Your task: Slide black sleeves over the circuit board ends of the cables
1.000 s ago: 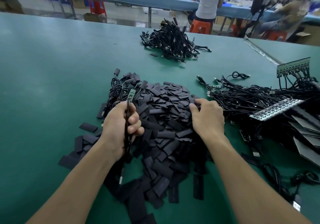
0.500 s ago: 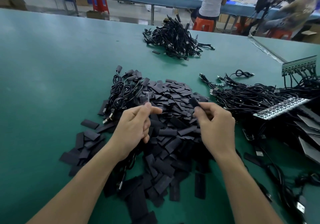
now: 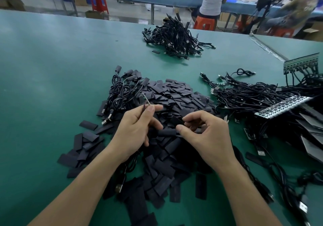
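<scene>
Two hands above a pile of sleeves (image 3: 176,94). Left hand (image 3: 134,131) curled, thumb and forefinger pinching a cable (image 3: 143,107) just below its board end (image 3: 146,100). Right hand (image 3: 208,138) curled, fingertips pinching one black sleeve (image 3: 167,132), apart from the board.

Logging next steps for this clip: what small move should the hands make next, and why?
Probably bring the black sleeve, pinched in the right hand, up to the circuit board end held by the left hand; they are apart, sleeve not yet on.
</scene>
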Demonstrator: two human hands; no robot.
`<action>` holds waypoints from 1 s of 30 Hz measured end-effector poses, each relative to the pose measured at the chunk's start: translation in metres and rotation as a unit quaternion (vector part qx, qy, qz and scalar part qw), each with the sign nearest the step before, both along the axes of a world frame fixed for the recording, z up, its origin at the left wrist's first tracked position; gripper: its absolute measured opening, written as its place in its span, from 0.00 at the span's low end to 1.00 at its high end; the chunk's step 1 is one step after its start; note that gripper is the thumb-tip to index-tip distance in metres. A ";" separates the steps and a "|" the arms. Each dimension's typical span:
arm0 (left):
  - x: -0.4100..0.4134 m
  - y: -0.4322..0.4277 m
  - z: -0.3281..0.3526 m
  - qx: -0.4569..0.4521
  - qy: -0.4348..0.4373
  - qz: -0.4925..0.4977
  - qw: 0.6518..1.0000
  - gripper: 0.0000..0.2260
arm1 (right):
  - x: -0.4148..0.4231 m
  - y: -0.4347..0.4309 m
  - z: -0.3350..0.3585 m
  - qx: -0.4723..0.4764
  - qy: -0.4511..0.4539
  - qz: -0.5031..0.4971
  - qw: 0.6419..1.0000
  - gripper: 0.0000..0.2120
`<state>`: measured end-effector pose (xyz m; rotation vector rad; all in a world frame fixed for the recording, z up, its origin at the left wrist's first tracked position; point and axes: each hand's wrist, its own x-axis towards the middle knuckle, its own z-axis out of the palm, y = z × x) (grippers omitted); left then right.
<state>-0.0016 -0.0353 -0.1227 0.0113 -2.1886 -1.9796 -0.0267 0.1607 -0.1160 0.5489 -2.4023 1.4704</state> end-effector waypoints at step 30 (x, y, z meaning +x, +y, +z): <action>-0.003 -0.004 -0.003 0.048 0.017 0.038 0.998 0.09 | -0.002 0.004 0.007 0.030 -0.023 -0.018 0.999 0.06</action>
